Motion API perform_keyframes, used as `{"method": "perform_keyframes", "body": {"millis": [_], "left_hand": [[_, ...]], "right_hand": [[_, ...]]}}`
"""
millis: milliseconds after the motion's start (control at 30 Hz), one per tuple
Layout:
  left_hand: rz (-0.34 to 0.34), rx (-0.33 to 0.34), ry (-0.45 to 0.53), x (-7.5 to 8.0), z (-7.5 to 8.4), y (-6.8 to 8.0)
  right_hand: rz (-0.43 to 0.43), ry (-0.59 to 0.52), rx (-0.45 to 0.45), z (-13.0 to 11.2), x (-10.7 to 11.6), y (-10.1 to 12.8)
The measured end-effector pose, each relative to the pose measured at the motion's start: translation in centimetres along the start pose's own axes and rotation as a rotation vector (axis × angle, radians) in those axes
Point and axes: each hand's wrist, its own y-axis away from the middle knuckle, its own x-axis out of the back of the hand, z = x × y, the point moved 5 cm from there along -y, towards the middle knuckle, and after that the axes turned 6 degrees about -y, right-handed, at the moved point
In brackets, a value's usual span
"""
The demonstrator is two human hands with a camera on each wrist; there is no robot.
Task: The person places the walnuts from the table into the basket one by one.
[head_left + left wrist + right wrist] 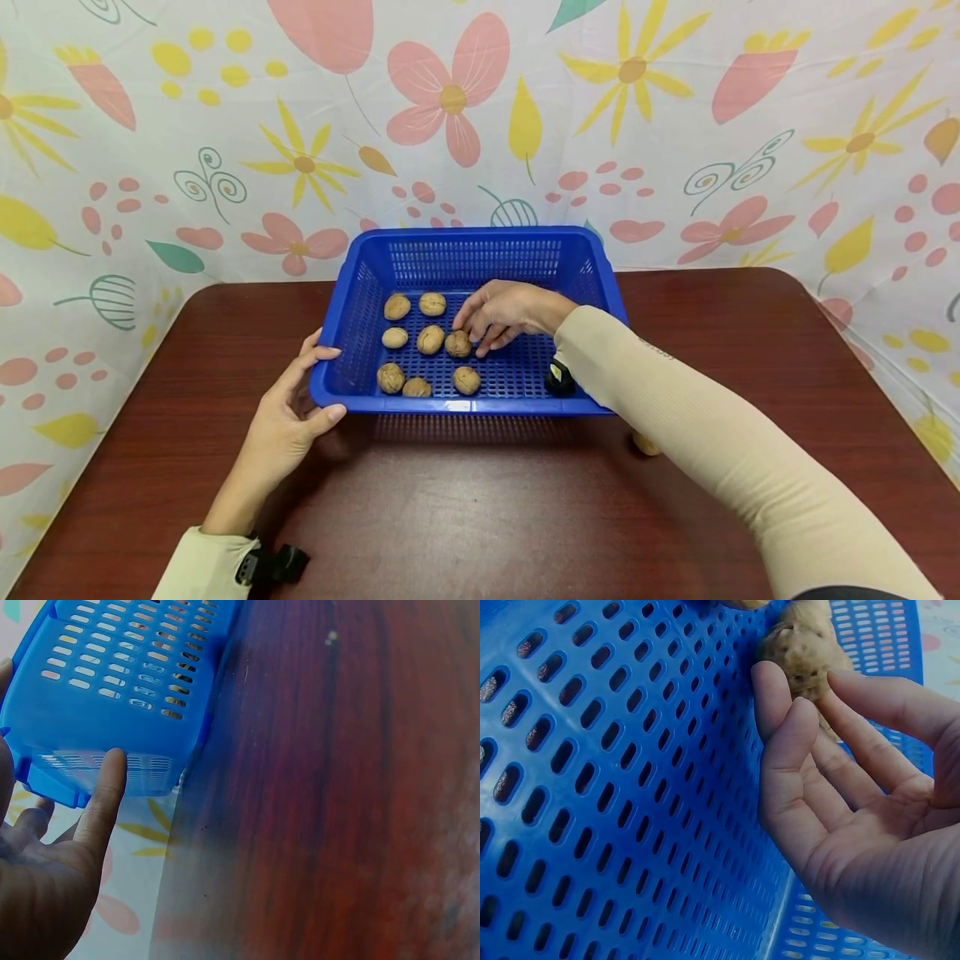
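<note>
A blue plastic basket (pixel 468 405) with slotted walls stands on the table, several walnuts lying on its floor. Inside it, my right hand (pixel 506 308) has its fingertips around a rough brown walnut (pixel 458 344). The right wrist view shows the thumb and fingers of this hand (pixel 870 802) against that walnut (pixel 799 656). At the basket's left end, my left hand (pixel 281 417) holds the rim, thumb at the front corner. Close up in the left wrist view, a digit of the left hand (pixel 52 877) lies against the basket's outer wall (pixel 97 727).
Loose walnuts sit left of the held one, including a walnut (pixel 431 339) right beside it and another walnut (pixel 467 381) nearer the front wall. On the dark red table (pixel 480 517), a walnut (pixel 646 444) lies partly hidden by the right sleeve. A flowered cloth (pixel 450 167) hangs behind.
</note>
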Motion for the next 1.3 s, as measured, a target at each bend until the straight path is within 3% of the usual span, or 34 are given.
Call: {"method": "perform_keyframes", "body": {"millis": [633,933,1300], "left_hand": [[0.005,-0.001,0.006,0.08,0.11,0.05],[-0.007,-0.005,0.005,0.02,0.18,-0.02],[-0.005,-0.005,0.027,-0.02,0.04,-0.06]], "right_hand": [[0.009,0.018,0.057,-0.04,-0.47,-0.65],[-0.053,0.041,0.054,0.07,-0.85,-0.66],[-0.043,0.038,0.07,-0.04,-0.78,-0.69]]}}
